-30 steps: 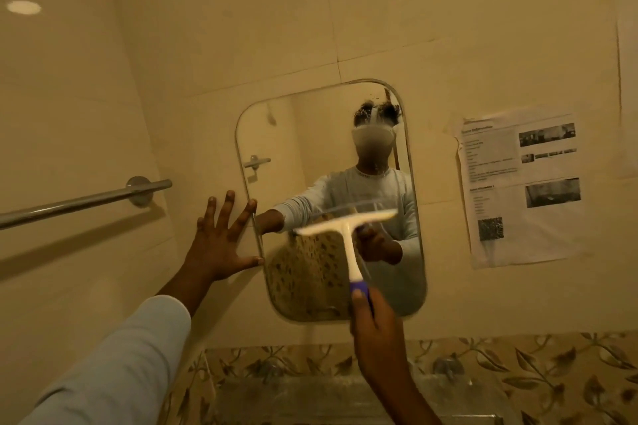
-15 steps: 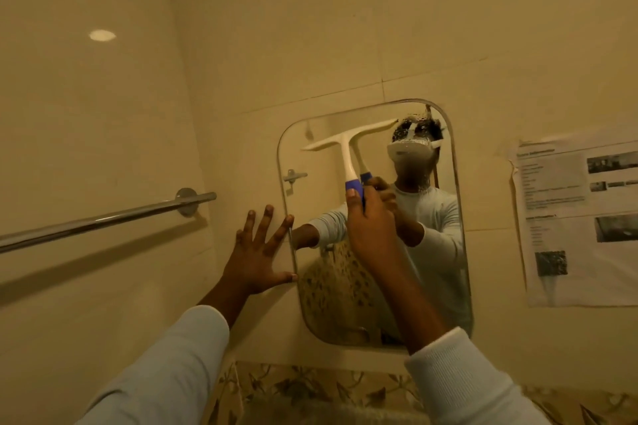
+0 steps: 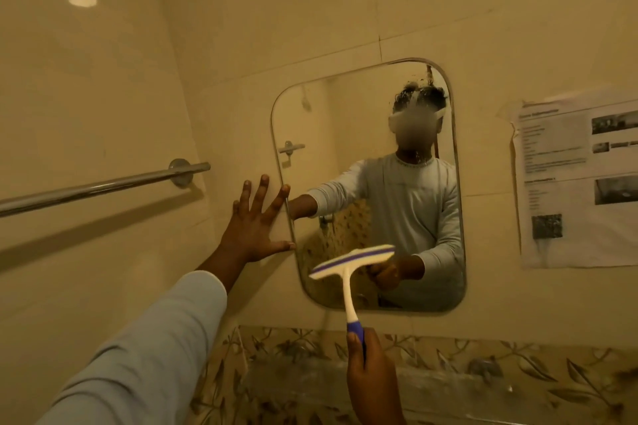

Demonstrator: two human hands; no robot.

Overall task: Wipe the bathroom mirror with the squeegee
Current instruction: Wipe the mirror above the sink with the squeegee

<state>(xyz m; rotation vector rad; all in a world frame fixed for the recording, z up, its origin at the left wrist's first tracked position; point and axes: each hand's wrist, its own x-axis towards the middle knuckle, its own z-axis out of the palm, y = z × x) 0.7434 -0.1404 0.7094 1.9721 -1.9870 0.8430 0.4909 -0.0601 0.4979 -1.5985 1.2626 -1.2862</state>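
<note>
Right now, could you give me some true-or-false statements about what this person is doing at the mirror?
1. The right hand grips the squeegee by its blue handle end. True.
2. The left hand holds a cloth. False: it is spread flat on the wall at the mirror's left edge.
3. The squeegee is up at the mirror's top. False: it is in front of the lower part.
4. A printed paper sheet hangs on the wall right of the mirror. True.

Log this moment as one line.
right hand: holds squeegee | blade: over lower mirror | left hand: spread on wall at mirror edge
</note>
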